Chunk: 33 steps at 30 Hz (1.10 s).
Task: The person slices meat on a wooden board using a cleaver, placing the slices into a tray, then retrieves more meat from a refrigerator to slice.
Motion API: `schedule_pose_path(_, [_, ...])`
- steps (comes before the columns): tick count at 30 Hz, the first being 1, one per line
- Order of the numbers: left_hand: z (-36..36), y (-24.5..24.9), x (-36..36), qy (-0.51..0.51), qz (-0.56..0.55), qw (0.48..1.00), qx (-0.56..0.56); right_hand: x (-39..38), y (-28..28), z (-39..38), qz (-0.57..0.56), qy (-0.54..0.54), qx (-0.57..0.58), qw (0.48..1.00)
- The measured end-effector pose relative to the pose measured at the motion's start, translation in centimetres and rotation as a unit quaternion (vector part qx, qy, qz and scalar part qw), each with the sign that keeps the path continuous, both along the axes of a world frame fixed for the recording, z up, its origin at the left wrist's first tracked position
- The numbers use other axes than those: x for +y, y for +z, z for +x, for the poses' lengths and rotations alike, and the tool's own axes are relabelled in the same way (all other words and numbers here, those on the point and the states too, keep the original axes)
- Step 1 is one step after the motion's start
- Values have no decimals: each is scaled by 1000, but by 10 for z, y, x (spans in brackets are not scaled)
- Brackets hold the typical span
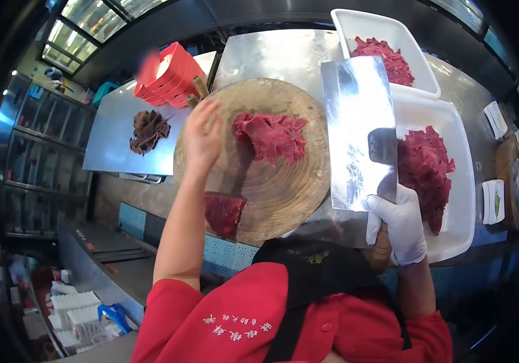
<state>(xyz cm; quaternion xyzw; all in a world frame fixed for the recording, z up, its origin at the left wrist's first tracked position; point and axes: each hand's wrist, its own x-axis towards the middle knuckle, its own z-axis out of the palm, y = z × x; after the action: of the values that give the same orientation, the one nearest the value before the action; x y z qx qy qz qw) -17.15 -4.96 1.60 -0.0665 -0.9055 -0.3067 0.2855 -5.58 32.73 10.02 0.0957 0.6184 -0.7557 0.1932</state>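
Observation:
My left hand is bare and raised over the left side of the round wooden chopping block, its fingers slightly bent and apart, holding nothing. In my right hand, which wears a white glove, is the wooden handle of a wide cleaver. The blade is held up between the block and the white trays. A pile of sliced red meat lies on the block, right of my left hand. Nearer to my body, a darker chunk of meat rests at the block's edge.
Sliced meat fills part of a near white tray and a far white tray. Red baskets, wooden handles and a dark brown heap are at the left. Small white dishes stand at the right.

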Motion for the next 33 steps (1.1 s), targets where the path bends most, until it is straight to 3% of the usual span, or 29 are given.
schedule_pose_path(2, [23,20,-20,80,138,987,-8,-10,3,-4,32,30,6,999])
schedule_pose_path(5, [83,34,-19,192,142,969,-58,-28,4,-10,108,105,35,988])
schedule_pose_path(7, [123,17,-14,187,46,981,-28,-46,2,-17,162,159,48,973])
schedule_pose_path(8, [140,10,-8,175,9,984,-22,-54,-9,-20,275,217,263,899])
schedule_pose_path(9, [153,3,0,159,-27,987,-13,-61,-16,-22,368,258,465,763])
schedule_pose_path(11, [174,-5,18,154,-10,987,-45,-79,-18,-22,408,337,518,672])
schedule_pose_path(13, [184,-9,31,158,30,983,-87,-90,-20,-25,392,373,515,665])
schedule_pose_path(16, [186,-22,35,156,3,985,-78,-103,-11,-29,428,448,461,636])
schedule_pose_path(23, [187,-18,35,138,38,983,-118,-112,5,-35,470,506,395,606])
schedule_pose_path(28, [187,-26,35,142,58,979,-132,-109,9,-40,502,515,456,524])
schedule_pose_path(30, [184,-27,40,194,222,940,-170,-112,10,-43,501,520,489,490])
schedule_pose_path(33, [191,-35,37,197,246,934,-170,-119,6,-49,454,532,506,504])
